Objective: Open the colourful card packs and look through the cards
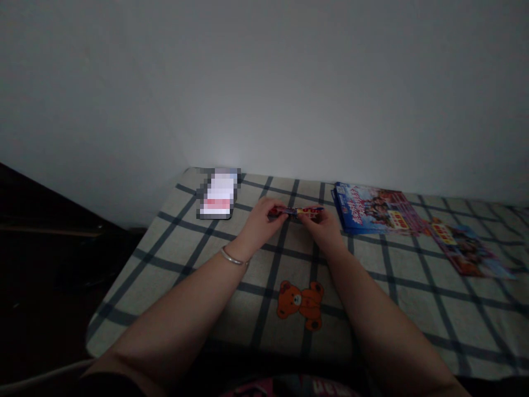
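Over the middle of the table, a narrow, folded printed leaflet [304,210] in red, blue and yellow is held level between both hands. My left hand [262,219] pinches its left end between thumb and fingers, and a silver bangle circles that wrist. Its right end is in the closed fingers of my right hand [325,227]. The fingers hide much of the paper. Just right of my right hand lies a stack of blue and pink printed leaflets [363,212], and similar leaflets [471,248] spread out farther right.
A lit phone [219,193], its screen blurred out, lies at the table's back left. A checked cloth [231,309] covers the table [173,286], with an orange bear figure [301,303] between my forearms. Behind stands a pale wall [289,88]; the left side is dark.
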A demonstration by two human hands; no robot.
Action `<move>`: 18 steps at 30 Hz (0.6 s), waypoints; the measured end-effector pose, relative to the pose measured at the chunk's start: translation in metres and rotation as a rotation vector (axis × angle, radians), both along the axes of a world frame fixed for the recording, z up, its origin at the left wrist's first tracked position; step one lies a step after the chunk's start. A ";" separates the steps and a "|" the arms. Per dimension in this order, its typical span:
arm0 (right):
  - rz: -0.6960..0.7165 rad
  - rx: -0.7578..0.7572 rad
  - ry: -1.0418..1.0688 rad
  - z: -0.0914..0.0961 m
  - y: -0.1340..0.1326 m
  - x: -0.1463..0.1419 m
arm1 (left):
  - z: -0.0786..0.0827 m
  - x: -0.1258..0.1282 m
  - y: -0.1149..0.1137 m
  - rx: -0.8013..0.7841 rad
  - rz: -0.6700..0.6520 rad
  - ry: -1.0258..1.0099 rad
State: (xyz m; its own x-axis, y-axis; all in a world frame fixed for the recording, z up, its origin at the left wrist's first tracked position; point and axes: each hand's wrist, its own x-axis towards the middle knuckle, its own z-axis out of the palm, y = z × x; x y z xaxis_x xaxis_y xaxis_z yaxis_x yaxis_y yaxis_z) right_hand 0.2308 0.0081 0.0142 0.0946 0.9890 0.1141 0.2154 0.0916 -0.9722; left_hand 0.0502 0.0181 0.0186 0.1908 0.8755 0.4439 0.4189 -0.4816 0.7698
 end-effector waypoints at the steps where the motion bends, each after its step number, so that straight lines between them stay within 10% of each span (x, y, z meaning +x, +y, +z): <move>1: -0.001 0.008 -0.012 0.000 0.000 0.000 | 0.000 0.000 0.000 0.044 0.028 0.010; 18: 0.115 0.103 -0.247 0.003 -0.004 -0.002 | 0.003 -0.001 -0.004 0.136 0.018 0.318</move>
State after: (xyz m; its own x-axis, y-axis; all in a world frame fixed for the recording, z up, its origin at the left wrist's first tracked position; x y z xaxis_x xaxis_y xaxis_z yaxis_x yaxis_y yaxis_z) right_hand 0.2285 0.0042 0.0171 -0.0607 0.9736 0.2200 0.4268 0.2246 -0.8760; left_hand 0.0494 0.0142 0.0212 0.3237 0.8166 0.4779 0.6366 -0.5616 0.5285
